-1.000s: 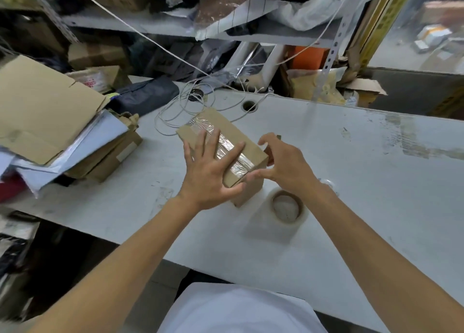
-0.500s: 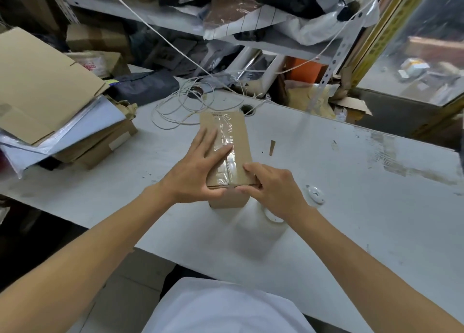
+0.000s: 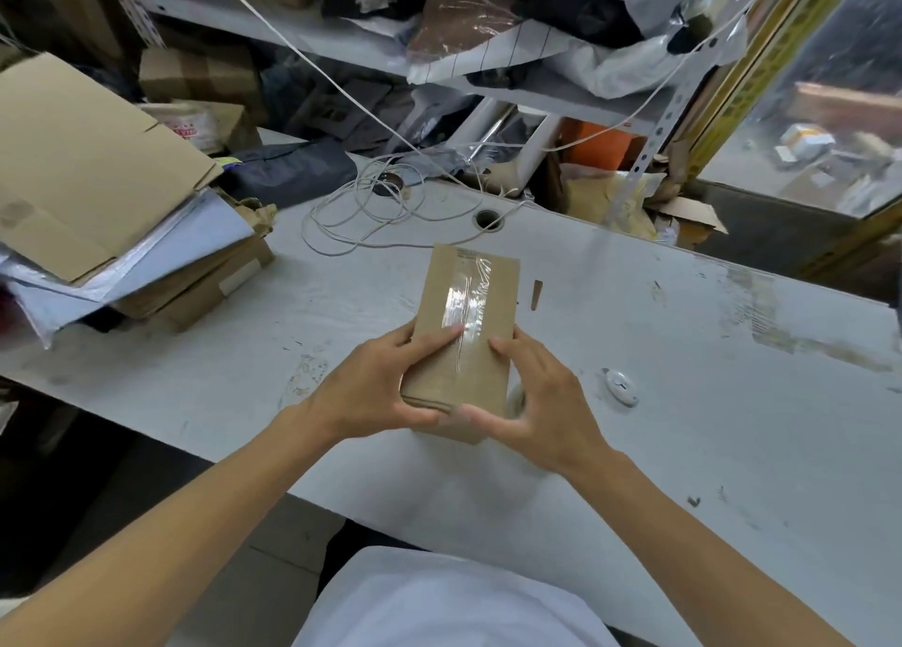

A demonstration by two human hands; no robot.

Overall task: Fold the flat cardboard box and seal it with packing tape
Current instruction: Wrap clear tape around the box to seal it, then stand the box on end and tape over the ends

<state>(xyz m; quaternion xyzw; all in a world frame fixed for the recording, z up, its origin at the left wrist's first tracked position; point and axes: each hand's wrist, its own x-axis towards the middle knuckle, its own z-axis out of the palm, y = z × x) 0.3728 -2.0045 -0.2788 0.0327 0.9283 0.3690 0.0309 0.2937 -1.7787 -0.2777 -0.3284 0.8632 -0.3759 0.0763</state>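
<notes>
From the head view, we hold the cardboard box (image 3: 463,334) on the table (image 3: 683,402), left hand (image 3: 376,392) and right hand (image 3: 532,407) clasping its near end, thumbs pressing down the clear packing tape (image 3: 466,300). We judge the sealing nearly finished; next we would smooth the tape end over the near edge.

- I see a white table (image 3: 732,427), scuffed, with a cable hole (image 3: 488,218) near its far edge.
- White cord (image 3: 361,217) lies coiled beside the hole.
- A cardboard stack (image 3: 97,197) sits at far left.
- A small white disc (image 3: 620,386) rests on the right.
- A cluttered shelf (image 3: 341,41) stands behind.
</notes>
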